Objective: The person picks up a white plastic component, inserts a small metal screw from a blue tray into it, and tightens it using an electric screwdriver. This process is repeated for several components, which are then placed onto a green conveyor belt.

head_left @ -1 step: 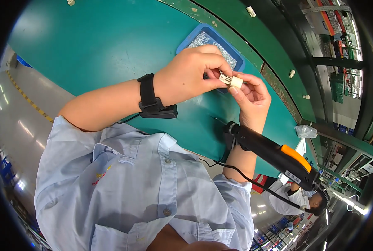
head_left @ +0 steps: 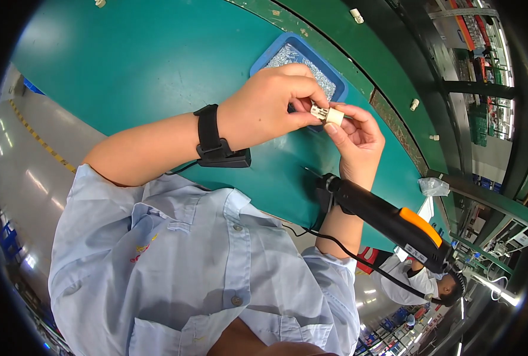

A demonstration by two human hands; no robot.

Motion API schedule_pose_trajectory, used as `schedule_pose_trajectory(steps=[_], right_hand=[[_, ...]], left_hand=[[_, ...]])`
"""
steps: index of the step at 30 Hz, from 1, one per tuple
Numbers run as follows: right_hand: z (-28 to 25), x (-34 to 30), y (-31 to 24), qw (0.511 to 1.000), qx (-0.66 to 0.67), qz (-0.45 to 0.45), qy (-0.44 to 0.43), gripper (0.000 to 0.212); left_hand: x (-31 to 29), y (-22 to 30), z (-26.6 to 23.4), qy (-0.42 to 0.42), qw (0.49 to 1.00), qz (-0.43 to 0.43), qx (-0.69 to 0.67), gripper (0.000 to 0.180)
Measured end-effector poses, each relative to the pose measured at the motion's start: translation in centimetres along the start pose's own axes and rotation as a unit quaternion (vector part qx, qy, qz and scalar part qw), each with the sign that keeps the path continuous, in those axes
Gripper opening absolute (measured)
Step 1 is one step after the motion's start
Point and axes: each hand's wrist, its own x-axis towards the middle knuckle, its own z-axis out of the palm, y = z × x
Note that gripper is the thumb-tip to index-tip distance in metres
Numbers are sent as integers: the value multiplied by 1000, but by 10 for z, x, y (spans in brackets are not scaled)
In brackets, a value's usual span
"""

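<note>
My left hand [head_left: 270, 113], with a black strap [head_left: 213, 145] around its wrist, pinches a small white and metal part [head_left: 329, 114] between thumb and fingers. My right hand [head_left: 359, 139] grips the same part from the other side with its fingertips. Both hands hover above the teal table [head_left: 157, 65], just in front of a blue tray [head_left: 335, 89] filled with small silvery screws. A black electric screwdriver with an orange band [head_left: 388, 219] hangs beside my right forearm, its tip pointing toward the table, and no hand holds it.
A black cable [head_left: 335, 246] runs from the screwdriver along my right arm. Small white pieces [head_left: 415, 104] lie along the darker green strip behind the table. A crumpled clear bag [head_left: 434, 187] sits at the right. Another person [head_left: 418, 279] in white works at the lower right.
</note>
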Motion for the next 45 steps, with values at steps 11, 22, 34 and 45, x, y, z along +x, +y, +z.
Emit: schedule_pose_trajectory(steps=[11,22,34,45], right_hand=[[4,-4,-2,985,-159,-55,-31,31],[-6,-2,-7,976,-208,-8,-57,26],[-94,-43,-38,914,95,-328,-218,71],[-63,-51,-53,947,52,-277,-155,59]], left_hand=[[-12,6,4,-17,997,1,72,30],[-15,7,12,-57,993,39,96,27],[-38,-10,9,-183,974,-132,22,18],[-55,-25,-9,-171,974,-39,140,23]])
